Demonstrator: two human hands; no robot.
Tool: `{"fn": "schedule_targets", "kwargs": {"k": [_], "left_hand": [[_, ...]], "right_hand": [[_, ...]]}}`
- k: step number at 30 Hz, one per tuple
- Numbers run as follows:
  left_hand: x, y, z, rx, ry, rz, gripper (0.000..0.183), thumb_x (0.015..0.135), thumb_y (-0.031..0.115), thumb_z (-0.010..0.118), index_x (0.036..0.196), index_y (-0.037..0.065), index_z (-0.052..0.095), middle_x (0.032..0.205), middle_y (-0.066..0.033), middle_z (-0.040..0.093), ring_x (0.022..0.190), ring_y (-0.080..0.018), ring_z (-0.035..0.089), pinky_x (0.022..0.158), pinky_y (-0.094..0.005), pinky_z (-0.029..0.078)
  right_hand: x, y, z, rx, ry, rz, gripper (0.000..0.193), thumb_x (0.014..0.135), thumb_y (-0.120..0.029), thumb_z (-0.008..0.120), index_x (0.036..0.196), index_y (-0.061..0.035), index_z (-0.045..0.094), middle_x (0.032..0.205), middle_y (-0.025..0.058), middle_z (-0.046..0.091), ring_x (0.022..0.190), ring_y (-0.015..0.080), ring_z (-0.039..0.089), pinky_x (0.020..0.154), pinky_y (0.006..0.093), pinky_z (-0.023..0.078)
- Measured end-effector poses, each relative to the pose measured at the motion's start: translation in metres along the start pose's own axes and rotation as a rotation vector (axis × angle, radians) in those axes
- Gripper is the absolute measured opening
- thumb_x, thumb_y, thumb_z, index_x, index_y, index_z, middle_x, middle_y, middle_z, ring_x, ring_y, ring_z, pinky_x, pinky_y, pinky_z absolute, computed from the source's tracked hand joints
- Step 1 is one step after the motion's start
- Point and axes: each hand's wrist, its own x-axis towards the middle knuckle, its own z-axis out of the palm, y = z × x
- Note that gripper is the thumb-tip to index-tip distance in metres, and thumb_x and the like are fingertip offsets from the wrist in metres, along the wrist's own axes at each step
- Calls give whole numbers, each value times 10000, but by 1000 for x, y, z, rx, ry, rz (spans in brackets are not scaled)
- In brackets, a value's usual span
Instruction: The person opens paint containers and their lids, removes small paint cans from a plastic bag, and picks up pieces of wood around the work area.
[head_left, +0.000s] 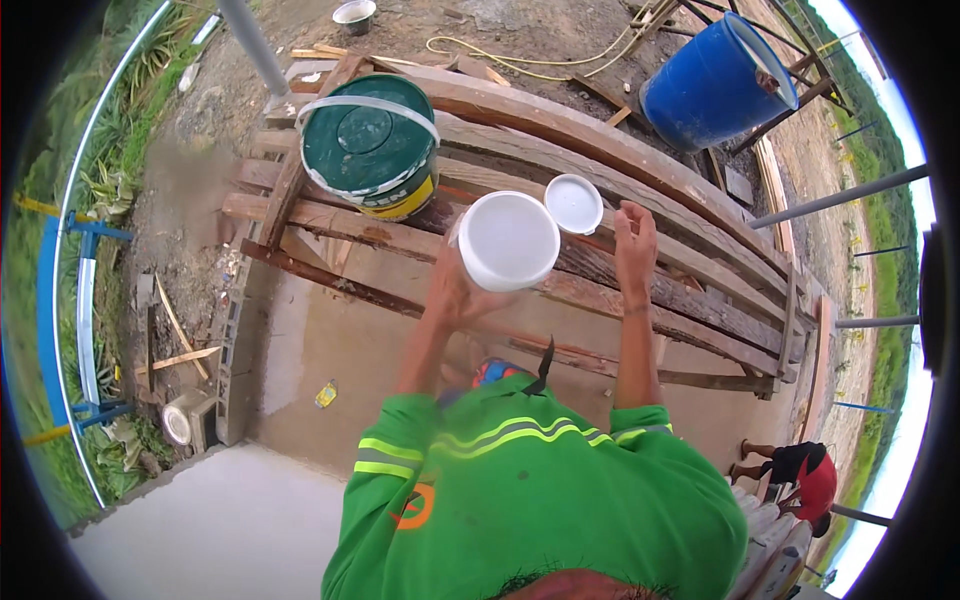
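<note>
In my left hand [455, 290] is a round white plastic tub [510, 240], gripped at its left side and base. Its mouth faces up, and all within it looks white; I cannot tell how full it is. A small round white lid [574, 204] rests beside the tub's rim, over the wooden planks. Just right of that lid is my right hand [635, 248], raised with loosely bent fingers and nothing visible in them. Left of the tub stands a large bucket [368, 140] with a green lid and a pale handle.
Rough wooden planks [600, 300] form a slatted platform before me. A blue barrel [715, 85] lies tilted at the far right. Beyond the planks are a yellow hose [520, 68] and a small bucket [355, 15]. A person in red [815, 480] bends over at the lower right.
</note>
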Motion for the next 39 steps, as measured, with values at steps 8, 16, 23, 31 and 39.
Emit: {"fn": "schedule_targets", "kwargs": {"k": [8,16,23,31,39], "left_hand": [[42,17,33,218,-105,47,956,538,297,897,1355,58,462,1307,-164,554,1197,-369,525,1020,-449,423],[63,27,38,317,-238,136,1048,499,275,909,1400,72,413,1394,-142,491,1251,-352,484,1073,-439,372],[66,-3,-9,454,-310,85,1156,460,274,947,1429,50,359,1408,-155,460,1303,-353,447,1099,-465,354],[68,14,-4,236,-215,133,1057,503,312,937,1395,48,435,1390,-158,495,1293,-337,473,1090,-447,375],[53,3,-14,72,-110,132,1013,536,293,916,1386,36,428,1379,-189,482,1344,-372,431,1129,-477,334]], "right_hand": [[-25,-92,-30,-70,-459,-640,188,831,-122,711,984,-58,623,894,64,587,843,254,549,851,384,436],[2,-64,-46,284,-772,-375,175,823,-135,711,919,-58,587,834,65,593,832,223,555,822,354,429],[20,-61,-112,481,-636,-348,155,906,-123,650,970,-30,545,833,29,539,823,129,503,760,279,419],[45,22,-59,1130,-149,194,250,972,-227,550,1137,-40,526,1161,73,624,1092,147,580,999,338,431],[46,97,22,1018,-156,503,236,1005,-256,521,1150,-73,561,1081,31,642,979,107,612,832,298,503]]}}
